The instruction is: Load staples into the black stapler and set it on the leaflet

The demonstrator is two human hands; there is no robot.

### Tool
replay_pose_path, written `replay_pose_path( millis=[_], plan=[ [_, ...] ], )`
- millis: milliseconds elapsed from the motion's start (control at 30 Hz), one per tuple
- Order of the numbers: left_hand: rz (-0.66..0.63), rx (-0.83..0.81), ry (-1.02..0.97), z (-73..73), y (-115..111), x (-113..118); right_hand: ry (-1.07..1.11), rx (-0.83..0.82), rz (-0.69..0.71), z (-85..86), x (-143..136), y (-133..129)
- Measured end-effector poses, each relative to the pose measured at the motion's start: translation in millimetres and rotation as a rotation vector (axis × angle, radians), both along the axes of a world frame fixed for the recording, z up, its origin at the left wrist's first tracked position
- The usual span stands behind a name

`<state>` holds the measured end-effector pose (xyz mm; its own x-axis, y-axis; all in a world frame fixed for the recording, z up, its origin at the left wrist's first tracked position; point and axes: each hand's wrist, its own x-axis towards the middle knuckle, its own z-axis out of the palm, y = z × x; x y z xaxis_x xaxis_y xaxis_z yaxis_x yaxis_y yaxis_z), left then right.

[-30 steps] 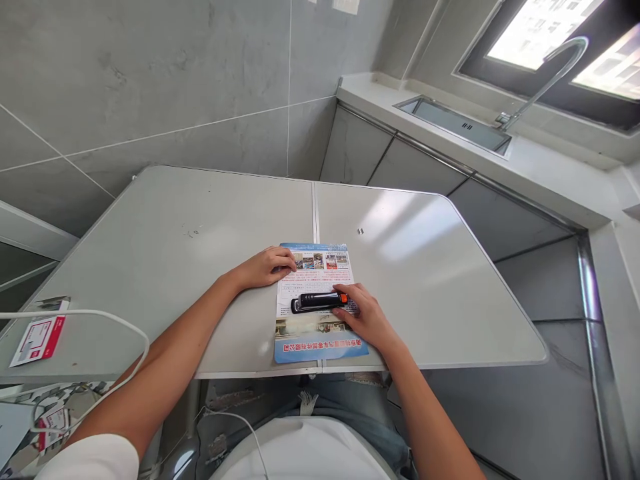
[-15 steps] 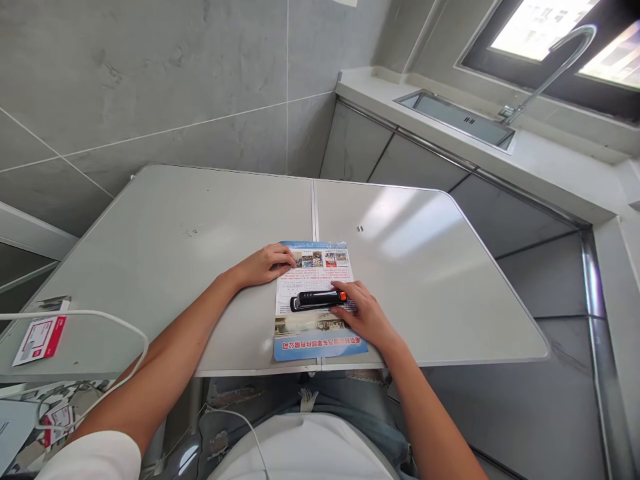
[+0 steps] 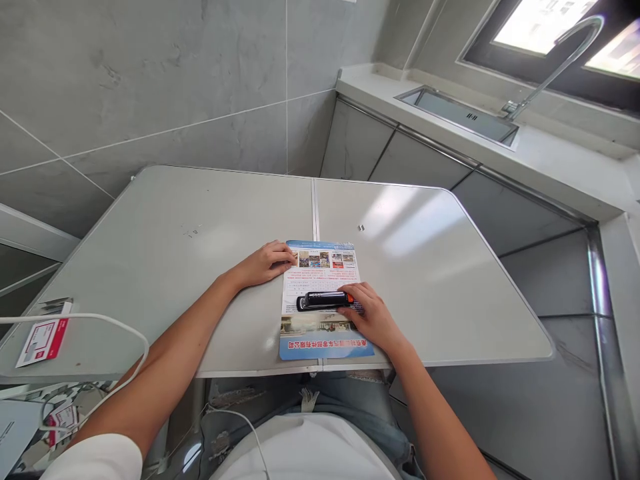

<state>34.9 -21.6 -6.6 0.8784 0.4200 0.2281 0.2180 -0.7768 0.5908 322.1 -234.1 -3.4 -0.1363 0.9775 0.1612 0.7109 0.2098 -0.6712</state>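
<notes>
Sheet (image 3: 320,275) and stapler (image 3: 320,301) slid toward 3 o'clock with our right hand (image 3: 373,317). Its fingers (image 3: 357,291) clamp stapler's 3 o'clock end. Left hand (image 3: 265,264) at sheet's 10 o'clock edge; we can't tell if its fingers pinch. Stapler lies across sheet, on surface (image 3: 445,293).

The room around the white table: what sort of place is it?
Most likely a kitchen, or a kitchen corner: a sink is set into a white counter, a curved metal faucet stands beside it, and gray cabinet fronts run underneath.
</notes>
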Motion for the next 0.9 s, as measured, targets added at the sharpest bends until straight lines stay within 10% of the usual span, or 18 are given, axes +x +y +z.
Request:
replay_pose_path(
  millis=[533, 700, 900],
  plan=[
    [0.043, -0.038, 0.040, 0.9, 1.2, -0.3, 0.121, -0.043, -0.138, 0.0, 90.1, -26.8],
    [0.056, -0.068, 0.047, 2.9, 1.0, 0.1, 0.106, 0.101, -0.372, 7.8, 102.0, 13.4],
    [0.094, -0.051, 0.051, 4.1, -2.5, 4.2, -0.269, 0.051, -0.220, -4.4, 102.1, 98.1]
  ],
)
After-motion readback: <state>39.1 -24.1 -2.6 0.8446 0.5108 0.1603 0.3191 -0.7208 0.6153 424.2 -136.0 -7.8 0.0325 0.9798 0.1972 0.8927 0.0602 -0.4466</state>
